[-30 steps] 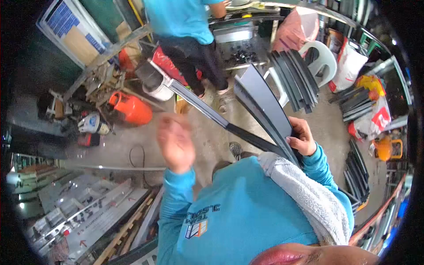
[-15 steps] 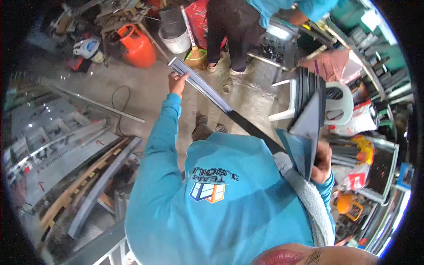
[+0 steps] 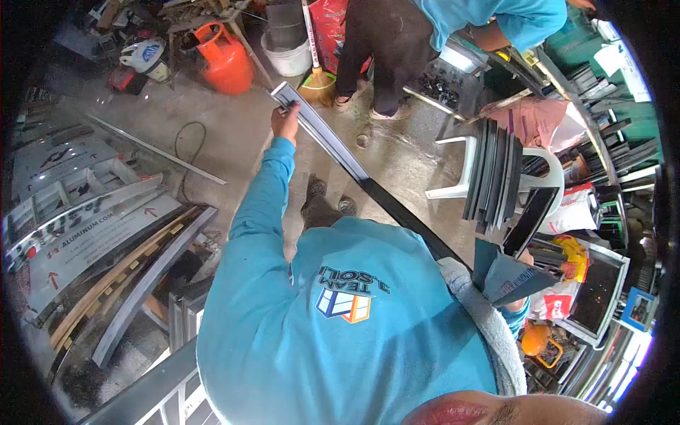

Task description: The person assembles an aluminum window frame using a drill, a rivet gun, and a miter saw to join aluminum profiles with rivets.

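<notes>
My left hand (image 3: 285,122) is closed round the far end of a long metal profile (image 3: 329,142), silvery along its upper part and dark lower down. The profile slants across my front toward a grey towel (image 3: 482,304) that hangs from my shoulder. On the right, my right hand (image 3: 525,259) is mostly hidden behind a blue-grey printed sheet (image 3: 523,281); its fingers cannot be made out. A dark, narrow piece (image 3: 531,221) rises just above that sheet. Beside it, several dark profiles (image 3: 493,173) are stacked on a white plastic chair (image 3: 453,185).
Another person (image 3: 389,49) in a blue top stands ahead, bent toward the right. An orange gas cylinder (image 3: 225,64), a white bucket (image 3: 287,57) and a broom (image 3: 316,81) are ahead. Long boards (image 3: 127,276) lie at the left, an orange hard hat (image 3: 536,340) at the right.
The sheet by my right hand has turned and shifted right, now covering most of that hand. My left hand keeps its hold, its fingers slightly shifted. The other person's arm has moved right.
</notes>
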The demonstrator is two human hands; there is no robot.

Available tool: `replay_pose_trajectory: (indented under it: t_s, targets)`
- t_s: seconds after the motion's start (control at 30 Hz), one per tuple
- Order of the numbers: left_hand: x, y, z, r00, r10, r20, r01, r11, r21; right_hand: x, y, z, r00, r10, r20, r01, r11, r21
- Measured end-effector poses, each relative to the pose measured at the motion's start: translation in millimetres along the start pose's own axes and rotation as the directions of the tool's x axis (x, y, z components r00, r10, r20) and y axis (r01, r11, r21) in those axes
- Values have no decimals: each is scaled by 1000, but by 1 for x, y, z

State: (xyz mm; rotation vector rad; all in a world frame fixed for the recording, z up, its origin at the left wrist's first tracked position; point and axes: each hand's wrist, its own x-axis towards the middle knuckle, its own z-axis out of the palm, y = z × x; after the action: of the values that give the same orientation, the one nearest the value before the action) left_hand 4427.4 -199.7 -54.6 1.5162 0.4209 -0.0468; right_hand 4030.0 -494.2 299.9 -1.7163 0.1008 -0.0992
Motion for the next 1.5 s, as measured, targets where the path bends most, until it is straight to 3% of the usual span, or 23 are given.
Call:
replay_pose_trajectory:
  t_s: [0.1, 0.13, 0.3, 0.33, 0.43, 0.63, 0.67, 0.9, 1.5]
  targets:
    - [21, -5, -4, 994, 65, 91, -43, 972, -230, -1, -1, -6, 1000, 20, -2, -20, 1000, 24]
    - [30, -6, -7, 993, 0, 119, 12, 994, -104, 0, -2, -7, 999, 40, 10, -41, 998, 37]
    - [-5, 40, -15, 969, -135, 207, 210, 891, -404, -13, 6, -12, 996, -10, -84, 12, 1000, 17]
    - [-8, 46, -16, 971, -140, 193, 210, 886, -413, -11, 12, -12, 995, -66, -77, 70, 996, 49]
    - [-15, 49, -20, 970, -136, 204, 209, 893, -398, -8, 14, -22, 986, -165, 33, 168, 977, -131]
    - [-8, 37, -27, 963, -173, 205, 243, 886, -394, 6, 4, -15, 972, -26, 233, 53, 992, -111]
    - [-8, 35, -29, 961, -181, 207, 252, 882, -399, 10, 5, -8, 966, -87, 243, 108, 991, -75]
    - [-10, 26, -47, 959, -212, 189, 274, 869, -413, 30, 0, -6, 884, -100, 457, 156, 984, -87]
    - [-5, 18, -60, 945, -310, 106, 325, 839, -437, 58, -9, -2, 833, -47, 551, 116, 989, -91]
